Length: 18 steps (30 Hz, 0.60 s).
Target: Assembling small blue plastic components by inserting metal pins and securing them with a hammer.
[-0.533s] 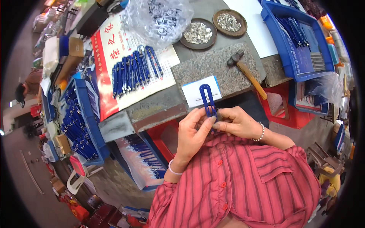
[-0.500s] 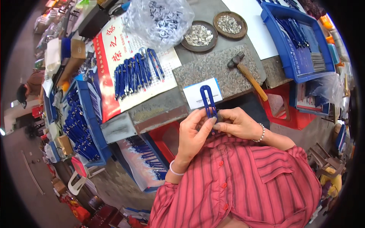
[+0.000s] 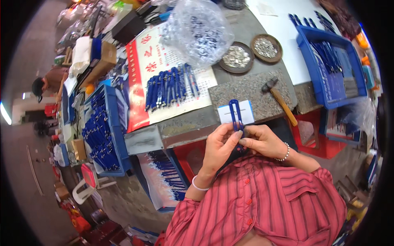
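A narrow dark blue strap loop, like a lanyard strap, stands upright between my hands with its rounded end pointing away from me. My left hand pinches its lower part between thumb and fingers. Close beside it, my right hand is also closed at the strap's lower end, and the fingers hide what is gripped there. Just beyond the strap, a white card with a blue edge rests at the front of a speckled stone slab. A wooden-handled hammer lies across the slab's right side.
Two round dishes, a left one and a right one, hold small silvery pieces. A clear plastic bag bulges with metal fittings. Blue straps with clips lie on a red-and-white sheet. Blue trays stand left and right.
The whole view has shifted, so the table and my hands appear farther right and lower. Both hands keep hold of the strap, whose loop looks narrower now.
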Motion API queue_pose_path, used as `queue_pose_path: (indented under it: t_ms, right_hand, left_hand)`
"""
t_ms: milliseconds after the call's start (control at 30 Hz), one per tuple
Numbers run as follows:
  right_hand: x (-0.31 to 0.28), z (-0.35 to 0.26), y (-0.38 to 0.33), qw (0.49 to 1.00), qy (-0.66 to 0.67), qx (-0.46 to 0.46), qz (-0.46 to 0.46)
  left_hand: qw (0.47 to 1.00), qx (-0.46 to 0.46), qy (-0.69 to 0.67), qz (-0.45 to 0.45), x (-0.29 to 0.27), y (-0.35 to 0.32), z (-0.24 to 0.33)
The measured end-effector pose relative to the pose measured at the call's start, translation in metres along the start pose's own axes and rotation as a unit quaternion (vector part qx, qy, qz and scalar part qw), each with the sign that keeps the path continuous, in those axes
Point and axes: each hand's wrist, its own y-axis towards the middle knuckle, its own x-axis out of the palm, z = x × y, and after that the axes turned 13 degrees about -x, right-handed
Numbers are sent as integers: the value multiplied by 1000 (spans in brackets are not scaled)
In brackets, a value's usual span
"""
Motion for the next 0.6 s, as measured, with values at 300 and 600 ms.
queue_pose_path:
  t_ms: [300, 600]
  right_hand:
    - [22, -1, 7, 995, -87, -43, -21]
    - [36, -3, 12, 970, -211, -42, -110]
  left_hand:
    - [998, 30, -34, 32, -56, -1, 10]
    - [967, 112, 27, 225, -178, -3, 32]
